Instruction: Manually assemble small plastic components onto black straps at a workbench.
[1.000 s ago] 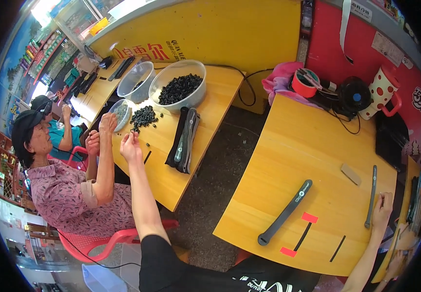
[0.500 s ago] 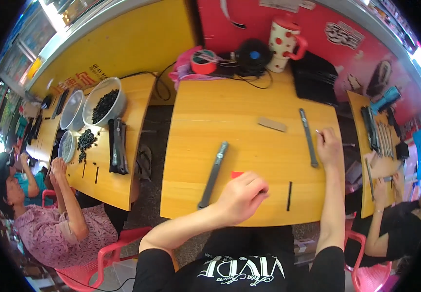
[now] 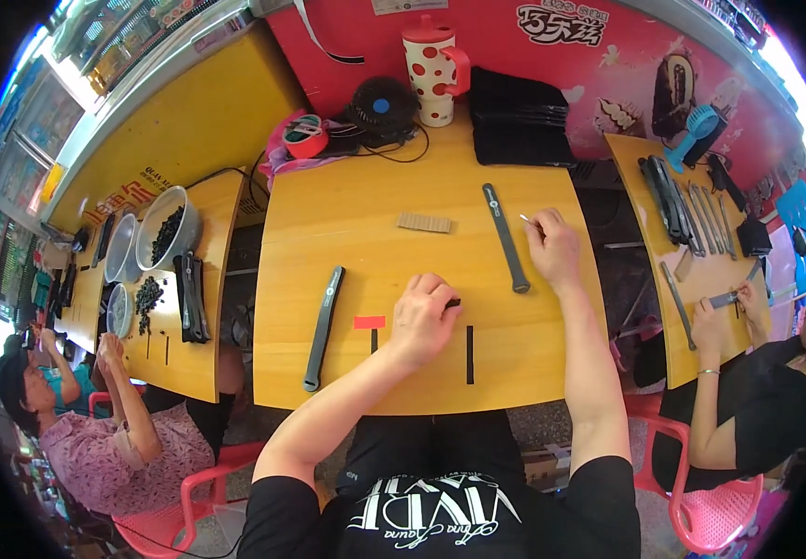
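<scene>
The left forearm (image 3: 336, 410) slants inward, the left hand (image 3: 424, 317) knuckles-up with fingers curled; the right forearm (image 3: 592, 373) reaches farther forward, the right hand (image 3: 554, 248) bent in a pinch.

Over here I count two dark straps (image 3: 324, 328) on the middle bench (image 3: 515, 373), two thin black strips (image 3: 470, 354), one red patch (image 3: 370, 322) showing, one cardboard piece (image 3: 424, 223), and one spotted tumbler (image 3: 436, 82). There's one small black piece (image 3: 453, 303) in the left hand (image 3: 422, 315), one slim pale piece (image 3: 525, 218) in the right hand (image 3: 553, 246). Three plastic tubs (image 3: 186, 242) stand on the left-side bench (image 3: 193, 365).
</scene>
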The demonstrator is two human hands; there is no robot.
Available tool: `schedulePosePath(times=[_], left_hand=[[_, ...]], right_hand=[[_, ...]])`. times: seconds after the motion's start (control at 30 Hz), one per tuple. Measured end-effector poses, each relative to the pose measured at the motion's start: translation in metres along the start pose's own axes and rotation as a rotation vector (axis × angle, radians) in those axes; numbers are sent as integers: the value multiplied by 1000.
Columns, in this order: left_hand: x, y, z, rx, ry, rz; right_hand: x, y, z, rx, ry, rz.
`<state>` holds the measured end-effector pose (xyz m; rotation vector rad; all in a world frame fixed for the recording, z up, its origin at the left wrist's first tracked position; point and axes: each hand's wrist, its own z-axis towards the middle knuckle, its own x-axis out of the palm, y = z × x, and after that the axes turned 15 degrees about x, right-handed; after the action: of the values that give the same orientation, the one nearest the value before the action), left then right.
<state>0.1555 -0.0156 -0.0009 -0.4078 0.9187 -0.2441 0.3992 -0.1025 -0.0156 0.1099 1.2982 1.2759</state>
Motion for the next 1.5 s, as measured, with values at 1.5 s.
schedulePosePath(times=[1.5], left_hand=[[-441, 372, -492, -799, -2105, -442]], right_hand=[[5, -5, 2, 63, 112, -121]])
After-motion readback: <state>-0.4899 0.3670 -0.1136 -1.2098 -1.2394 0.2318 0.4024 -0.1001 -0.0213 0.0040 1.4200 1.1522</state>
